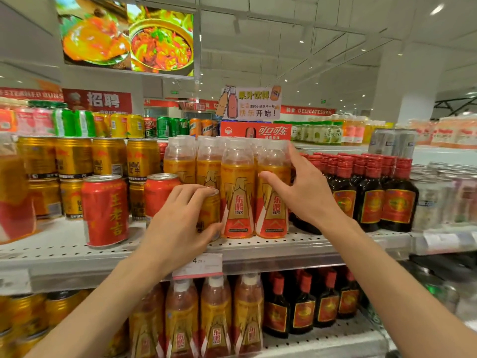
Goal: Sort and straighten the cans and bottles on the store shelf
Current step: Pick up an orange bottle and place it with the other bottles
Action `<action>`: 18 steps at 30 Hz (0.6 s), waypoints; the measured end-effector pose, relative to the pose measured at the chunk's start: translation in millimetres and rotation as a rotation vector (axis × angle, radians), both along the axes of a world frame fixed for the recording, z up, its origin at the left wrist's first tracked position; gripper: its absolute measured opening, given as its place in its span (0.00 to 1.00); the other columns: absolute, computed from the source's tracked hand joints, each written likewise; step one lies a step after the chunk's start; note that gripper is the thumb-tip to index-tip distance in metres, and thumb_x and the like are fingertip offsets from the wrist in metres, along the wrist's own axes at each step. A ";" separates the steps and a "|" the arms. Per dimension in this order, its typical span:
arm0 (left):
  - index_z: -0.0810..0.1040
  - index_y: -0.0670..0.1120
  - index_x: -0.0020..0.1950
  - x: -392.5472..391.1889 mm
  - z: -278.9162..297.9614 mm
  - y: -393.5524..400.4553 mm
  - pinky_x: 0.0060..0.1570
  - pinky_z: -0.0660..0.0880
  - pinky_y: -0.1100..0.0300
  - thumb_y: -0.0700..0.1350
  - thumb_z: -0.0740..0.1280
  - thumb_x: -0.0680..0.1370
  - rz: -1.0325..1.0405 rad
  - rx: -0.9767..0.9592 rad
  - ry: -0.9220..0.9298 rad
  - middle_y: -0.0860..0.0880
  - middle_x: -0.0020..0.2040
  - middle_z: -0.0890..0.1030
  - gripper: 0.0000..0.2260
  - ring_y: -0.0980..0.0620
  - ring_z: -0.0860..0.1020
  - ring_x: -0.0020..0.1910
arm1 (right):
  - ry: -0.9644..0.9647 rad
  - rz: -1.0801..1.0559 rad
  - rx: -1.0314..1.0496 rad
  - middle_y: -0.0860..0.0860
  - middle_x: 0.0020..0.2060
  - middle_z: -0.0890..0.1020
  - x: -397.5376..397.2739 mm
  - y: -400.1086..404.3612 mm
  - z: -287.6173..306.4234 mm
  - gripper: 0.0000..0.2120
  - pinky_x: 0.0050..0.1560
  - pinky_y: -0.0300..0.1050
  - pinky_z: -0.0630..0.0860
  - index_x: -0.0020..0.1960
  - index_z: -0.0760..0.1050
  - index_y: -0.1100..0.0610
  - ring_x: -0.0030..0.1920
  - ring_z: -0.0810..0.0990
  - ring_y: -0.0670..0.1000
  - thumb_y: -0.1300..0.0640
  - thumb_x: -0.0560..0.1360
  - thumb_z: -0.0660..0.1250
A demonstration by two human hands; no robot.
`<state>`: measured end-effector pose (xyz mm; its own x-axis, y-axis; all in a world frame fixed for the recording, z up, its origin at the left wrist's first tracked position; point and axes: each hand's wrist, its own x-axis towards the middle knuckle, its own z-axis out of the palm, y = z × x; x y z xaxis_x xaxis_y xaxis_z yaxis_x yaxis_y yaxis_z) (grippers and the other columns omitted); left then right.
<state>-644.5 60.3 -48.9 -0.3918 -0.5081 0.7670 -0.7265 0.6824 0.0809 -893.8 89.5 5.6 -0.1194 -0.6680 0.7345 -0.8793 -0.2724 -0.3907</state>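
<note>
Left hand grips gold can; right hand spread against orange bottle.

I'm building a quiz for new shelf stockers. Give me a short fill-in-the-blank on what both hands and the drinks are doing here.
1. The left hand grips a ____ can from the top.
2. The right hand touches an orange bottle with ____ fingers.
3. Right of the orange bottles stand dark bottles with ____ caps.

Missing words: gold; straight; red
</note>
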 end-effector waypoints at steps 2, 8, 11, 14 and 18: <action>0.71 0.49 0.71 -3.8 -0.8 -2.3 0.67 0.71 0.55 0.55 0.73 0.74 -0.017 -0.004 0.009 0.52 0.68 0.74 0.28 0.52 0.68 0.70 | 0.021 -0.007 0.013 0.50 0.76 0.70 -4.4 -0.6 0.6 0.43 0.73 0.57 0.70 0.83 0.51 0.52 0.75 0.69 0.51 0.35 0.77 0.65; 0.70 0.49 0.72 -16.3 -3.1 -10.8 0.65 0.72 0.57 0.55 0.73 0.74 -0.066 -0.016 0.013 0.52 0.69 0.73 0.29 0.53 0.67 0.70 | 0.024 -0.046 0.023 0.49 0.77 0.69 -13.7 0.2 -2.2 0.43 0.71 0.56 0.72 0.83 0.49 0.53 0.73 0.73 0.52 0.35 0.78 0.64; 0.70 0.48 0.73 -20.3 -3.8 -14.4 0.66 0.67 0.61 0.55 0.73 0.75 -0.088 -0.021 0.013 0.52 0.69 0.73 0.29 0.53 0.67 0.71 | 0.017 -0.068 -0.002 0.49 0.77 0.68 -14.7 0.2 -8.3 0.43 0.70 0.56 0.73 0.83 0.47 0.52 0.70 0.76 0.53 0.33 0.78 0.61; 0.67 0.47 0.76 -19.2 -5.7 -15.8 0.69 0.63 0.62 0.54 0.73 0.75 -0.096 -0.019 0.006 0.51 0.71 0.71 0.32 0.52 0.65 0.73 | 0.002 -0.074 -0.050 0.49 0.78 0.67 -13.0 0.1 -15.3 0.42 0.73 0.55 0.70 0.83 0.48 0.51 0.74 0.71 0.51 0.34 0.79 0.61; 0.63 0.47 0.79 -7.6 -7.9 -13.8 0.72 0.63 0.60 0.52 0.72 0.77 -0.131 -0.004 -0.014 0.50 0.76 0.66 0.33 0.51 0.63 0.76 | -0.062 -0.050 -0.139 0.51 0.72 0.72 -9.0 8.1 -21.3 0.33 0.58 0.52 0.81 0.80 0.59 0.52 0.46 0.81 0.47 0.43 0.80 0.66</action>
<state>-652.1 46.5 -56.8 -0.4653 -0.4483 0.7632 -0.6319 0.7720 0.0683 -902.8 97.7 -15.7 -0.1975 -0.5523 0.8099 -0.8686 -0.2844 -0.4058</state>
